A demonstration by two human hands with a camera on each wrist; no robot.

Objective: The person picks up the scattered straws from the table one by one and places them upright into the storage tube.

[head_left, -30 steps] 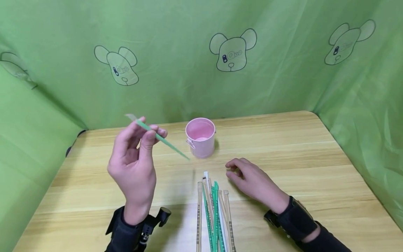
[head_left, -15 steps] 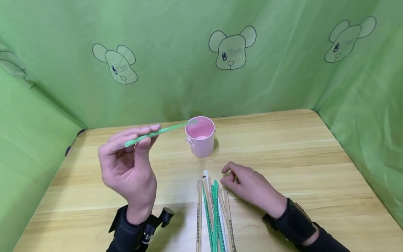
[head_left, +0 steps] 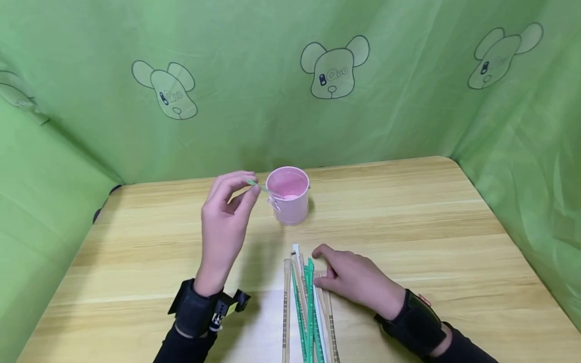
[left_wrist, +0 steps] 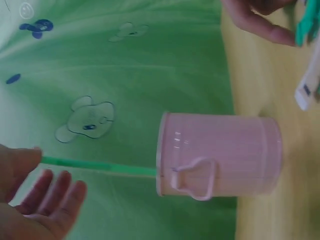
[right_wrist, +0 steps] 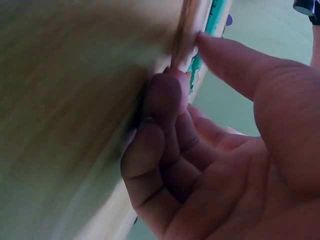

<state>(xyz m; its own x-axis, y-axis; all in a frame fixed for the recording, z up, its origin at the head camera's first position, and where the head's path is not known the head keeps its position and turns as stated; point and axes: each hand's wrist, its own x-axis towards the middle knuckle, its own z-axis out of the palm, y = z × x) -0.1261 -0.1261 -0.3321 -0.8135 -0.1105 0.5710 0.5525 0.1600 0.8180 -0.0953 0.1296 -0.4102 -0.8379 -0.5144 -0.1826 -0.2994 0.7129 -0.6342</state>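
Observation:
A green paper-wrapped straw (left_wrist: 107,166) is pinched between the thumb and index finger of my left hand (head_left: 227,217). Its far end is inside the mouth of the pink bucket (head_left: 292,209), and the other fingers are spread apart. To the bucket's near side lies a bundle of wrapped straws, among them a green straw (head_left: 310,307) and a brown straw (head_left: 286,307). My right hand (head_left: 358,275) rests at the bundle's right, its curled fingers low against the table. Its thumb touches a brown straw (right_wrist: 189,30) there; whether the fingers close on it is unclear.
The wooden table (head_left: 422,222) carries the bucket and the bundle. Green cloth (head_left: 245,101) printed with bear heads hangs behind the table and along both sides. A small wire handle (left_wrist: 200,180) hangs on the bucket's side.
My left hand has moved right and turned, bringing the green straw's end into the bucket. My right hand has shifted left and nearer, onto the right edge of the straw bundle.

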